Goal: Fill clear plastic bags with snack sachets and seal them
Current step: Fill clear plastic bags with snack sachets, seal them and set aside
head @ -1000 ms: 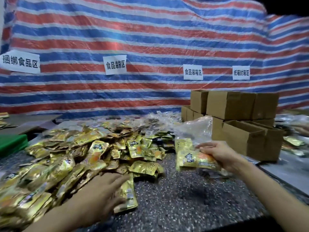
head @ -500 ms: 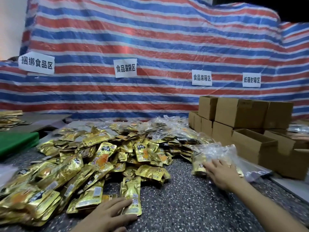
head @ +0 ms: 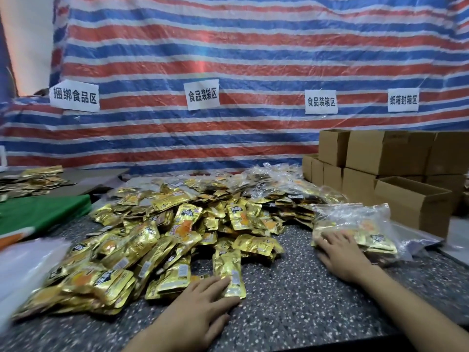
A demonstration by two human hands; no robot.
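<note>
Filled bag (head: 355, 219) apparently under right hand (head: 342, 255)

A makeshift food-packing workshop: paper signs (head: 203, 94) on a red, white and blue striped tarpaulin (head: 253, 59) mark zones for bundling, bagging, boxing and carton sealing. Gold snack sachets (head: 182, 224) lie heaped on a speckled worktop (head: 291, 301) beside stacked cardboard cartons (head: 388, 151).

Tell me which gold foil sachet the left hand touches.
The gold foil sachet that sticks out lengthwise from the near edge of the pile, toward the person. Only this one has the fingers of the left hand on its lower end.
</note>
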